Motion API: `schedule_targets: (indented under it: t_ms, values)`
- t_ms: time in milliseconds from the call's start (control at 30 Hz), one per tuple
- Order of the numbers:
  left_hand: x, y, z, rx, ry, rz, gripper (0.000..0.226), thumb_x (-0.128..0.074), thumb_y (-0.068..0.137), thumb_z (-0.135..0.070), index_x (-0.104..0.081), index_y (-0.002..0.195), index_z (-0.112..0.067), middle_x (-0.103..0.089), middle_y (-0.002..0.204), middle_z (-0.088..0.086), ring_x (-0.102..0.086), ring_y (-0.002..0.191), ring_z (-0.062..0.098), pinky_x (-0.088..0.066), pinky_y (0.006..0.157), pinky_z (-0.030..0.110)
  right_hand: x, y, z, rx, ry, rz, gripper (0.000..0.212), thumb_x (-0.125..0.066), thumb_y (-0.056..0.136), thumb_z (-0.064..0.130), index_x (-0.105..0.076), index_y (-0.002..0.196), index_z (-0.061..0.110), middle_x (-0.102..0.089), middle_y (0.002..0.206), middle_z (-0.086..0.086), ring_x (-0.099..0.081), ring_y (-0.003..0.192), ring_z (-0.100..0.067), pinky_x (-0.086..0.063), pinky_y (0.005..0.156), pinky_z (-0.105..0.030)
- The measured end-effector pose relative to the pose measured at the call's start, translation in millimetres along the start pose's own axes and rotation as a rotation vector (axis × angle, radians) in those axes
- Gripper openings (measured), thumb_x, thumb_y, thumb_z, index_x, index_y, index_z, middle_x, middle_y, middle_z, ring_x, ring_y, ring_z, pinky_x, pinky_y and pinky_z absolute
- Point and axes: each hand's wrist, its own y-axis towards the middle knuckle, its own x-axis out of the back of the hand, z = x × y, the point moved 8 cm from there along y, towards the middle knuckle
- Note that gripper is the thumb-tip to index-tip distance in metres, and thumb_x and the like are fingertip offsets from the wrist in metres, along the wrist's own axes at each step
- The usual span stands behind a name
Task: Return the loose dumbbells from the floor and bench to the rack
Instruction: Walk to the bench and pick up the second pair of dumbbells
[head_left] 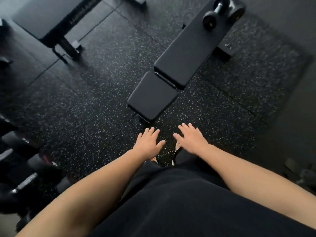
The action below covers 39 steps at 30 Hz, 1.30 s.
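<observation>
A black padded bench [184, 55] runs from just ahead of me to the upper right. At its far end lies a small black dumbbell [216, 12], with a larger black dumbbell head [236, 7] beside it. The dumbbell rack [22, 168] stands blurred along the left edge, holding several dark dumbbells with metal handles. My left hand [147, 144] and my right hand [190, 139] are stretched out flat, palms down, fingers spread, in the air short of the bench's near end. Neither hand holds anything.
Speckled black rubber floor [85, 100] lies all around. A second black bench or platform [56, 21] stands at the upper left. A grey wall [294, 31] closes the right side. My shoes [177, 147] show beneath my hands.
</observation>
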Motion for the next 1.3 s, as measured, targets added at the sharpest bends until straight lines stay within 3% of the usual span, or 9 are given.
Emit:
schedule_targets:
  t_ms: [67,167,233,767,1300]
  values:
    - [7.0,18.0,-12.2,-0.021,0.016,0.027,0.070,-0.034,0.100,-0.057,-0.020,0.158,-0.019,-0.012,0.167,0.006,-0.004,0.154,0.026,-0.006,0.123,0.050,11.0,7.3,-14.9,-0.018,0.026,-0.009,0.093,0.004,0.090,0.074,-0.026,0.159,0.019,-0.016,0.169,-0.005,-0.009,0.154,-0.031,-0.012,0.122,-0.052]
    - [17.9,47.6,-34.9,-0.035,0.044,0.058,0.070,-0.035,0.099,-0.056,-0.021,0.157,-0.019,-0.014,0.166,0.007,-0.007,0.153,0.027,-0.008,0.123,0.050,28.0,17.2,-46.9,-0.085,0.127,-0.047,0.074,-0.023,0.101,0.062,-0.026,0.158,0.015,-0.019,0.168,-0.005,-0.010,0.155,-0.028,-0.010,0.123,-0.048]
    - [28.5,69.4,-53.5,-0.029,0.056,0.053,0.070,-0.036,0.099,-0.056,-0.022,0.157,-0.019,-0.017,0.166,0.007,-0.009,0.153,0.027,-0.009,0.123,0.050,41.8,24.5,-68.2,-0.102,0.162,-0.062,0.073,-0.027,0.102,0.059,-0.026,0.158,0.014,-0.020,0.168,-0.005,-0.010,0.155,-0.028,-0.009,0.123,-0.047]
    - [119.6,266.7,-244.0,-0.002,0.102,0.041,0.069,-0.038,0.100,-0.054,-0.023,0.157,-0.019,-0.016,0.166,0.006,-0.008,0.153,0.025,-0.007,0.122,0.048,197.8,116.6,-254.6,-0.035,0.179,-0.059,0.072,-0.025,0.102,0.059,-0.023,0.160,0.015,-0.015,0.169,-0.004,-0.005,0.156,-0.027,-0.006,0.125,-0.047]
    - [236.9,467.2,-328.1,-0.040,0.105,0.084,0.066,-0.039,0.100,-0.052,-0.026,0.156,-0.019,-0.019,0.165,0.007,-0.010,0.153,0.028,-0.009,0.122,0.050,346.3,271.7,-352.2,-0.084,0.193,-0.025,0.071,-0.025,0.103,0.059,-0.023,0.159,0.015,-0.015,0.169,-0.004,-0.004,0.156,-0.026,-0.005,0.126,-0.046]
